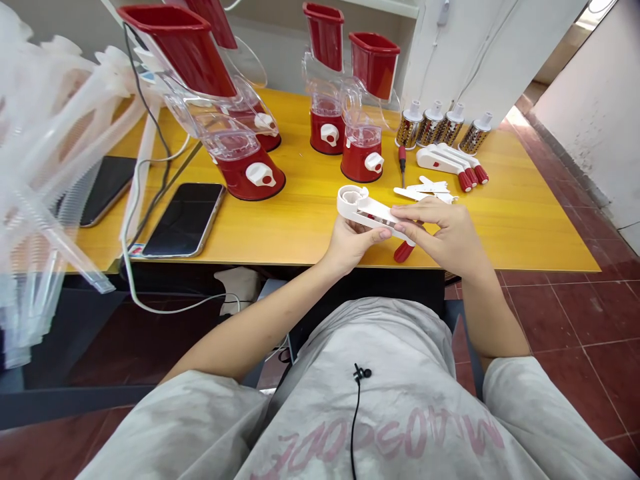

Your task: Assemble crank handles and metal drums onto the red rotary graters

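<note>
Over the near edge of the yellow table (310,227), both hands hold a white crank handle (361,206) with a ring at its far end and a red knob (403,251) at its near end. My left hand (353,243) grips it from below, thumb on top. My right hand (445,233) closes over its right part, fingers pressed on the white arm. Just beyond lie small white plastic strips (425,190), a red-handled screwdriver (401,163) and two more white handles with red knobs (450,163).
Three red-and-clear rotary graters (245,160) (325,123) (363,150) stand on the table, with several metal drum blades (440,127) at the right. Two phones (185,220) (105,190) and a cable lie at left. Clear plastic parts (45,180) are stacked at far left.
</note>
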`<move>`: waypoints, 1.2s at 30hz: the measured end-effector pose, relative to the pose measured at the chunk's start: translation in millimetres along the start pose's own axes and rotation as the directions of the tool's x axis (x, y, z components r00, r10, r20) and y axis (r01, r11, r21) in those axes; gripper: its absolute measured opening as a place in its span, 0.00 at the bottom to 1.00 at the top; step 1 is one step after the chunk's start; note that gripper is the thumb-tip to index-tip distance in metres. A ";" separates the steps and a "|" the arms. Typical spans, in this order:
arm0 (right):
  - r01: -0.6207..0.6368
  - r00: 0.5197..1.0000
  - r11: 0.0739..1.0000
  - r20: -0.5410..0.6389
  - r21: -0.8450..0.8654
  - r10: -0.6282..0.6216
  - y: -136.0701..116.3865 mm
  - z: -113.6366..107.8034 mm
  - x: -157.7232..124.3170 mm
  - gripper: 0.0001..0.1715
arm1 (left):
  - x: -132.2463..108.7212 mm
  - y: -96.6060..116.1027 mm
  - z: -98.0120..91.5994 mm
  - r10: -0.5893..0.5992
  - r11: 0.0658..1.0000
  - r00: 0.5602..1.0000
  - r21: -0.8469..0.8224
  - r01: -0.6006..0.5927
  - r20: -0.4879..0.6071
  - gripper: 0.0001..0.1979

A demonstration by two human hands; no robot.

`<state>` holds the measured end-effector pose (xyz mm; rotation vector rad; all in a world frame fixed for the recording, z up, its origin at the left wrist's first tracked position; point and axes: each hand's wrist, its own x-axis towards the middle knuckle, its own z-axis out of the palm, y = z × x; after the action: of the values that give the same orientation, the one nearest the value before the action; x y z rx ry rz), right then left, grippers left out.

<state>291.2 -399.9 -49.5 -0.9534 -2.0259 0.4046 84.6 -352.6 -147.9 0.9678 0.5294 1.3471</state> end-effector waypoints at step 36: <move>0.001 0.995 0.989 0.102 -0.150 0.015 -9.6 -6.1 -3.0 0.12 | -18.1 19.7 18.6 -0.118 0.992 0.993 -0.051 0.117 -0.014 0.45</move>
<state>292.6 -408.8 -41.9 -1.0502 -2.1717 0.3136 84.9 -376.3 -125.5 0.8713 0.5545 1.2584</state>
